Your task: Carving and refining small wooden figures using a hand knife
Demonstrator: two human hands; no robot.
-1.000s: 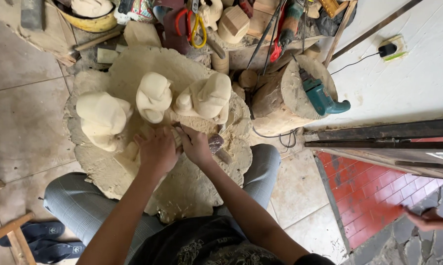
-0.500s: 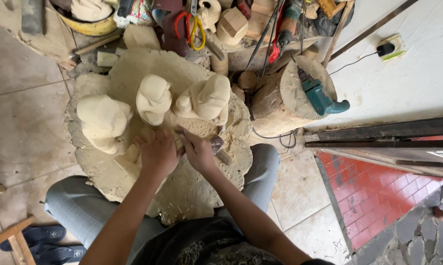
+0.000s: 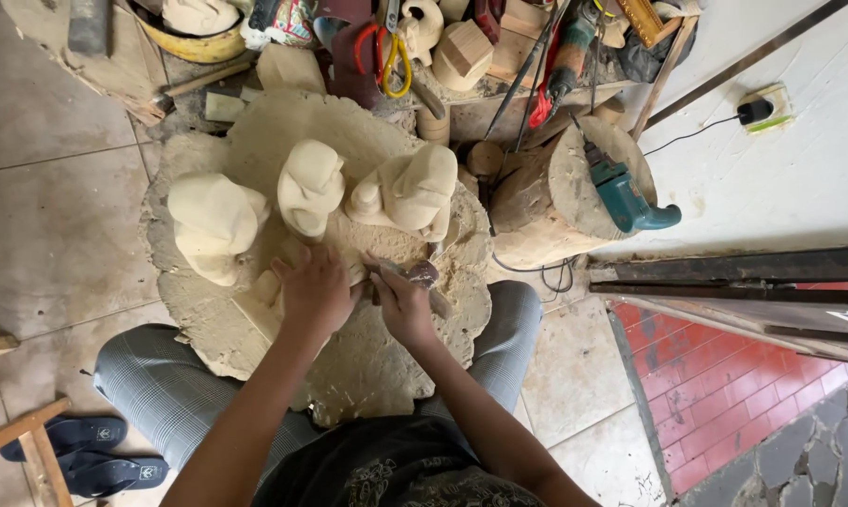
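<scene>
A large pale wood carving lies on the floor between my knees, with three rounded figure shapes rising from it. My left hand presses palm-down on the carving just below the middle figure. My right hand is closed around a small carving tool with a dark rounded end, its tip against the wood near the base of the right figure. What lies under my left palm is hidden.
A log stump stands to the right with a teal power drill on it. Tools, scissors and wood blocks crowd the top. A yellow bowl sits top left, dark sandals bottom left, red tiles right.
My right hand has shifted slightly along the wood with the tool. The left hand stays pressed on the carving.
</scene>
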